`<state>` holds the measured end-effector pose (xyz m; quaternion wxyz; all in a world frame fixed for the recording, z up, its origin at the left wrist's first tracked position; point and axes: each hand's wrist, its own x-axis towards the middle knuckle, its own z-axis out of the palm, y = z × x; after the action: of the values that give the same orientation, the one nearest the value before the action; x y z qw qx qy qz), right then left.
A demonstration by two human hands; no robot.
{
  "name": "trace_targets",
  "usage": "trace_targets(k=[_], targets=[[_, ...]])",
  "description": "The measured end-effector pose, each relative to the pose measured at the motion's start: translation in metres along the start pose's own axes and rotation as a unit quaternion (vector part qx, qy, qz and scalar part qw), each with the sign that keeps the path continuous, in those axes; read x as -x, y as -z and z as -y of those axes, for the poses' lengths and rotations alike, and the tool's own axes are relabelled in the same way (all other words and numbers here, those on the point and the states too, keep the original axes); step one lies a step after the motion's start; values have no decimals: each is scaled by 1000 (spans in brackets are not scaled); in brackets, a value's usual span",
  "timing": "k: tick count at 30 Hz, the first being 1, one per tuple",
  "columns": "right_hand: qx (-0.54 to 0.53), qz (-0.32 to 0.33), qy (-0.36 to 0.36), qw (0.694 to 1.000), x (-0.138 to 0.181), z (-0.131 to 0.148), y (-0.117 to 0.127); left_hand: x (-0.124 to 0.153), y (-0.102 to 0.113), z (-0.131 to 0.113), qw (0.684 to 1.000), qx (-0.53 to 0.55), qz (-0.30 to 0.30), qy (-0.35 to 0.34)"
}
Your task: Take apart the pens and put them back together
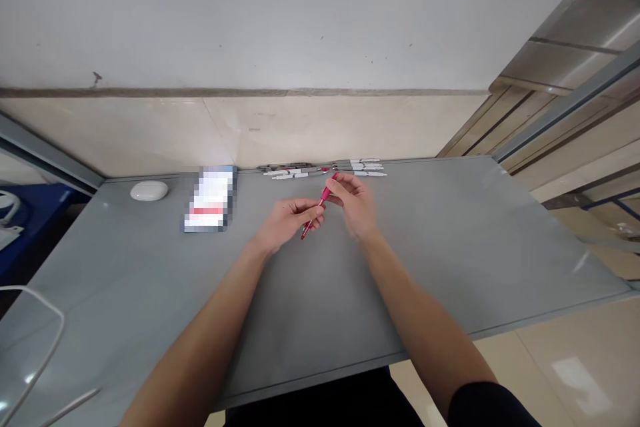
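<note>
A red pen [325, 194] slants between my two hands above the grey table, its lower tip pointing down and to the left. Fingers of my left hand [295, 219] pinch its lower half. My right hand [354, 201] is closed around the upper end, thumb against the red barrel. Just beyond my hands, along the table's back edge, lie several white pens [293, 174] on the left and more white-barrelled pens [363, 166] on the right. Parts of the red pen are hidden by my fingers.
To the left lie a blurred-out phone-like rectangle [210, 200] and a white rounded case [149, 191]. A white cable [59, 327] curves over the table's near left corner. The wall [320, 127] stands right behind the grey tabletop [475, 240].
</note>
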<state>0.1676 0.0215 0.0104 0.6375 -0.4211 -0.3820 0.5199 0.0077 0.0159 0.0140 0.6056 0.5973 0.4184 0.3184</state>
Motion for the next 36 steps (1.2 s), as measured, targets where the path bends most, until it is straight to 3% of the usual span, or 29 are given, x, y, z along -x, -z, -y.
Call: trace_targets(k=[8,21,25,31,36], targets=[[-42,-44,-16,998,-2,-14,5,0,-2,5,994,86,59,27],[-79,-19,-46,996,0,-14,5,4,-6,5,980,141,130,46],[-100,-11,-42,994,-1,-16,6,3,-13,9,989,130,56,49],[-77,-35,-8,996,-2,-19,6,1,-18,15,994,-18,-103,-19],[-61,-65,-14,996,-1,-20,5,2,-18,19,979,-137,-140,-58]])
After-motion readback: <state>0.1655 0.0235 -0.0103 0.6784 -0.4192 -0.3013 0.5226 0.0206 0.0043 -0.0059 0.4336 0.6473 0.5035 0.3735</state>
